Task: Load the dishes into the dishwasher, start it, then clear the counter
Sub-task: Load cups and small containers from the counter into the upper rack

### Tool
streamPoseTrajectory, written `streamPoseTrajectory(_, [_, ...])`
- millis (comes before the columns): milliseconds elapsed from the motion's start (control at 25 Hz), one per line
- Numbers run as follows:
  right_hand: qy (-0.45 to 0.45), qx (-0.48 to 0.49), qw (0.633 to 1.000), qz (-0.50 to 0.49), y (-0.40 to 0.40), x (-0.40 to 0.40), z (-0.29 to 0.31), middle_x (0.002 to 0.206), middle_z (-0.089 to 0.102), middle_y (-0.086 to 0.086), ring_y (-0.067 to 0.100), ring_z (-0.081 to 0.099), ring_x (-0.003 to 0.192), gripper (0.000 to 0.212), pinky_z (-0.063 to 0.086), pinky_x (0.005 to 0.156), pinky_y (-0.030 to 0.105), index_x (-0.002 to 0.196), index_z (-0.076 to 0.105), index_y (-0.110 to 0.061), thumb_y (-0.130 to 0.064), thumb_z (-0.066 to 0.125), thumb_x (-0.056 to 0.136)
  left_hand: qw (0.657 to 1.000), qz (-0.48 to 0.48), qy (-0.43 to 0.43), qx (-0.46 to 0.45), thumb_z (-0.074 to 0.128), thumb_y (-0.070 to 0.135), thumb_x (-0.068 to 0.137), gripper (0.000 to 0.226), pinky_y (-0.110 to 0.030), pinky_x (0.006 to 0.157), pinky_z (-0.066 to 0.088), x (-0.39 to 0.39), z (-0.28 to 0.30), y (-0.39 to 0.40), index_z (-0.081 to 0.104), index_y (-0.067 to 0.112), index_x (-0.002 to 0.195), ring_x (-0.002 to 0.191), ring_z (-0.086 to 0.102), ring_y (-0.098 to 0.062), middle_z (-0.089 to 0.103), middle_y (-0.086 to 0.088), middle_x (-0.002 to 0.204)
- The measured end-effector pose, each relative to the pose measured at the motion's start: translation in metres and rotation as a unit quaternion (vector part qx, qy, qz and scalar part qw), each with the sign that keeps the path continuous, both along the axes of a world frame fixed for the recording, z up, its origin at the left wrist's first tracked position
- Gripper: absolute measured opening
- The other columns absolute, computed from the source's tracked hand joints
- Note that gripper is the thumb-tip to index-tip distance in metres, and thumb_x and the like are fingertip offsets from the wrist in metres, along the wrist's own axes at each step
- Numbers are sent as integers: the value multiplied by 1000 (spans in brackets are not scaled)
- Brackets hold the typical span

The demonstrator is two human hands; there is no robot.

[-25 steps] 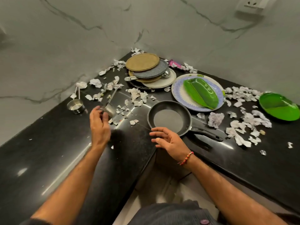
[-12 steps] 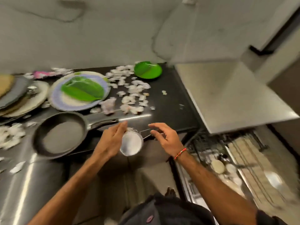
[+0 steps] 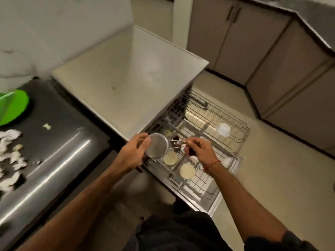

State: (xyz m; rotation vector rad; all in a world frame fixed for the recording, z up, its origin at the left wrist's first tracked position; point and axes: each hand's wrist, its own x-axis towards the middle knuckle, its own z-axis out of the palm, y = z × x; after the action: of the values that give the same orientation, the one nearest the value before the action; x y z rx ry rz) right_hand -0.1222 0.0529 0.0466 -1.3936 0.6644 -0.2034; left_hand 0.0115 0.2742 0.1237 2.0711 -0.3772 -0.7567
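A small steel measuring cup [image 3: 157, 148] with a wire handle hangs over the near corner of the pulled-out dishwasher rack [image 3: 204, 185]. My left hand [image 3: 135, 153] grips the cup's round body. My right hand [image 3: 197, 149] pinches the wire handle on the cup's right side. In the rack below lie two pale round dishes [image 3: 187, 170], a dark item under my right hand, and a white cup [image 3: 224, 129] farther back. The dishwasher's flat top [image 3: 130, 77] stands behind my hands.
The black counter [image 3: 59, 147] on the left carries torn paper scraps [image 3: 10, 154] and a green plate [image 3: 12, 107] at its far end. Grey cabinet doors [image 3: 272, 57] line the right. Beige floor [image 3: 272, 178] surrounds the rack.
My view swung right from the cluttered counter to the dishwasher. My left hand picked up the steel cup, my right hand took its handle, and both carried it over the rack.
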Motion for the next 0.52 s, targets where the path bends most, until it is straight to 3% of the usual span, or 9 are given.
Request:
streamPoseTrajectory(240, [105, 88, 964, -227, -124, -24, -82, 74, 67, 14, 23, 61, 62, 14, 58, 61, 36, 108, 60, 7, 0, 50, 100, 985, -155, 0, 77, 51, 44, 103, 41, -41, 95, 53, 18, -42, -155, 51, 25, 138, 112, 63, -21, 59, -1, 128])
streamPoseTrajectory(400, [181, 126, 933, -285, -177, 19, -128, 83, 66, 19, 22, 63, 64, 11, 57, 58, 31, 95, 58, -5, 3, 51, 98, 977, -186, 3, 102, 49, 40, 104, 39, -43, 103, 50, 26, -57, -195, 54, 22, 138, 115, 61, -18, 58, 4, 127])
streamPoseTrajectory(520, [219, 170, 917, -287, -203, 72, -155, 79, 63, 18, 20, 59, 59, 17, 53, 48, 26, 91, 55, -9, 5, 47, 98, 976, -188, 8, 106, 50, 39, 104, 36, -45, 103, 51, 41, -68, -203, 57, 24, 135, 115, 59, -12, 55, 18, 117])
